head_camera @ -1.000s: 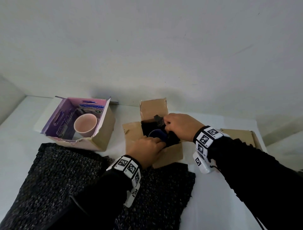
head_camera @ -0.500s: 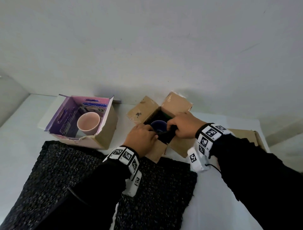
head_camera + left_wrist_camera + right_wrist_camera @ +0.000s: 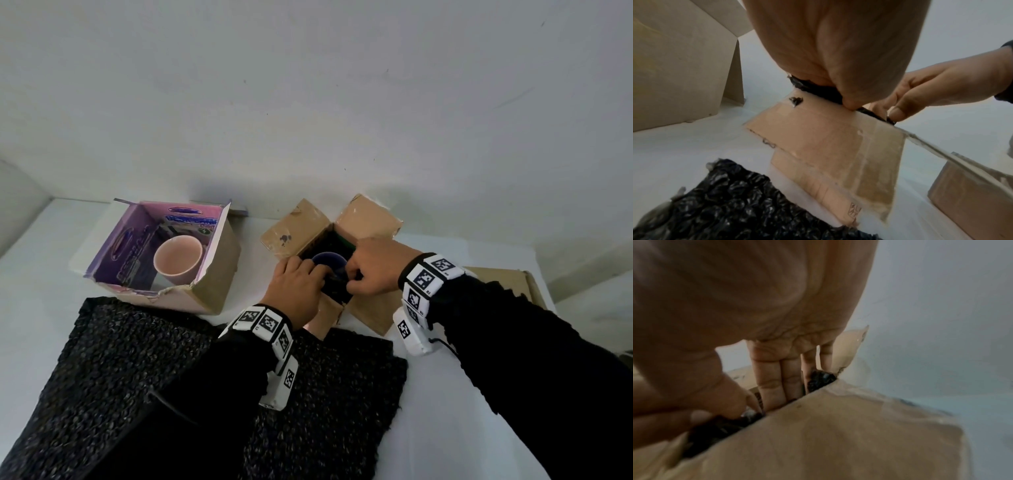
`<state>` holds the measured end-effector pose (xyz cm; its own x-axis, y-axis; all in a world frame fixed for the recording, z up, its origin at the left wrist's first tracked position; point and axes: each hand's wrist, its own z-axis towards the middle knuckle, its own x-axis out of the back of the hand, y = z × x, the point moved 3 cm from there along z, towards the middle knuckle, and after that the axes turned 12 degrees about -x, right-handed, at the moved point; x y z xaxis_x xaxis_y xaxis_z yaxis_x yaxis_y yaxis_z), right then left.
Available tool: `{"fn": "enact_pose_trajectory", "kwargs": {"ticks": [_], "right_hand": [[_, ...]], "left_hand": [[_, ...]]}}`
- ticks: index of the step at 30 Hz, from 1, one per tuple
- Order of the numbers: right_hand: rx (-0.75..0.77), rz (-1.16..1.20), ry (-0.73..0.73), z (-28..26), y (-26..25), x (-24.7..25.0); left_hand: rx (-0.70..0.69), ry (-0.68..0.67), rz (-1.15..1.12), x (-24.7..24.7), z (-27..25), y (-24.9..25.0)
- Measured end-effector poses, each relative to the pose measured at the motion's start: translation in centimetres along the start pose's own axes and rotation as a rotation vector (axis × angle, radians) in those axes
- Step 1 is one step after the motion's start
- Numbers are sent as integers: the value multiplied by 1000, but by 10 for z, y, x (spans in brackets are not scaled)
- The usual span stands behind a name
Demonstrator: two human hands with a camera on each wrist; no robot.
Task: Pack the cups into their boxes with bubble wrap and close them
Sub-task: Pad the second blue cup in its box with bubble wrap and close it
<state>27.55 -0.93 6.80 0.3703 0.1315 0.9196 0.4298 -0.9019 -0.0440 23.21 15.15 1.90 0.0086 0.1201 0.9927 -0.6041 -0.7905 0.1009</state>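
Note:
A brown cardboard box (image 3: 366, 222) stands open at the table's middle, its flaps spread. A dark blue cup (image 3: 329, 265) sits inside it, ringed by black bubble wrap (image 3: 339, 291). My left hand (image 3: 296, 284) is at the box's near-left rim and pinches the black wrap (image 3: 818, 88) between thumb and fingers. My right hand (image 3: 373, 270) reaches in from the right; its fingers (image 3: 772, 379) go down inside the box and its thumb pinches the wrap (image 3: 820, 379). At the left a pink cup (image 3: 178, 260) lies in an open purple-lined box (image 3: 219, 274).
A large sheet of black bubble wrap (image 3: 120, 359) is spread on the white table (image 3: 445, 428) in front of both boxes, under my left forearm. Another brown box (image 3: 503, 279) lies behind my right wrist. A white wall rises just behind the boxes.
The brown box has turned to a diagonal and its flaps have spread. The wrap my right hand held above the box is now down inside, beside the cup.

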Motion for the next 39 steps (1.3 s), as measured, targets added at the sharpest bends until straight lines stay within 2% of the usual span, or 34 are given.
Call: {"fn": "enact_pose_trajectory", "kwargs": {"ticks": [3,8,11,15,17,19,21,23,25,29,31,35,39], "right_hand": [[19,-135,28,-2,-1,-14],[-45,-136,65,-11,-1,-34],[-91,-139,77,-12,-1,-34],[-82,-30,295,-12,-12,-25],[-76,42,240,-11,-20,-26],[-77,72,150,-8,-24,-29],[-40,119,144,-8,-23,-30],[3,194,147,-10,-20,-31],[41,191,161,-16,-17,-33],[82,-77,162,-24,-13,-44],[99,-125,156,-27,-15,-50],[24,-49,153,-25,-23,-47],[-22,15,181,-21,-23,-47]], "left_hand": [[-28,27,-8,1,1,-2],[-130,-1,-12,0,-8,-2],[-167,-88,14,5,-12,-7],[-234,-145,-134,12,-12,-9],[-171,-128,-215,12,-13,-9],[-154,-72,-146,10,-15,-9],[-106,-10,-91,6,-20,-14],[-51,65,-160,7,-21,-15],[-24,63,-215,10,-22,-11],[-117,5,-97,12,-20,-6],[-147,15,-78,7,-22,-8],[-89,73,-204,9,-19,-9],[-87,73,-281,17,-15,-9]]}}
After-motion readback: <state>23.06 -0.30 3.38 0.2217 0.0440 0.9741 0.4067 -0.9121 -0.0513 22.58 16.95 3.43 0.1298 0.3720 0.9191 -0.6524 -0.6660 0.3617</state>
